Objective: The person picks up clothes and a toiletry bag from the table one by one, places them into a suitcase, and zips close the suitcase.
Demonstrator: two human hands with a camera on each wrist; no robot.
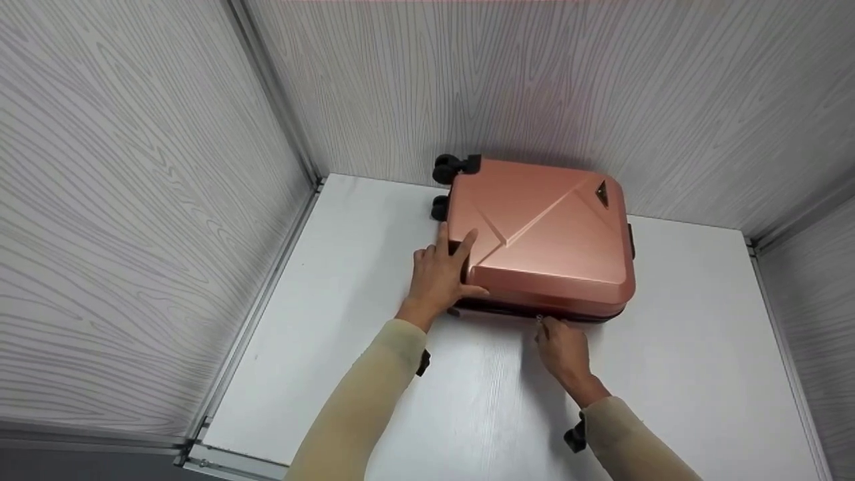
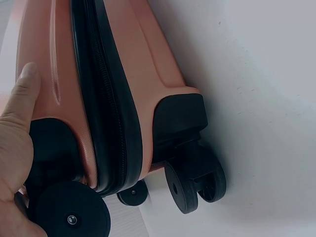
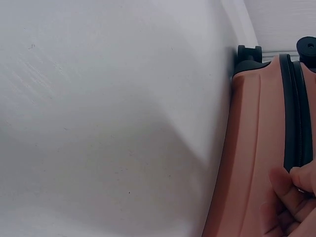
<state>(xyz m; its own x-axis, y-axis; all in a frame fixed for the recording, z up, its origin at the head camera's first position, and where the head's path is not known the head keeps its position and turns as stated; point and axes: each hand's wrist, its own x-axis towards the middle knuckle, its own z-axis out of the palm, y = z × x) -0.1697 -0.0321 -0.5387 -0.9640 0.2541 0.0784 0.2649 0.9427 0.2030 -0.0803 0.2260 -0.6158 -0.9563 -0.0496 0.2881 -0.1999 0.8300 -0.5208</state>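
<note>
A rose-pink hard-shell suitcase (image 1: pixel 548 227) lies flat on the white surface, its wheels toward the left. My left hand (image 1: pixel 437 274) rests on its near left corner by a wheel, fingers spread and thumb along the side shell. At the front side my right hand (image 1: pixel 564 351) pinches the zipper pull (image 1: pixel 539 317), which is mostly hidden by the fingers. A black zipper (image 2: pixel 109 98) runs between the two shell halves in the left wrist view. In the right wrist view, curled fingers (image 3: pixel 291 197) sit over the zipper band (image 3: pixel 298 118).
Black caster wheels (image 1: pixel 446 169) stick out at the suitcase's left end. Close behind it rises a wood-grain back panel (image 1: pixel 414 87). Another panel (image 1: pixel 133 200) stands at the left, and metal rails (image 1: pixel 267 274) edge the white surface (image 1: pixel 334 267).
</note>
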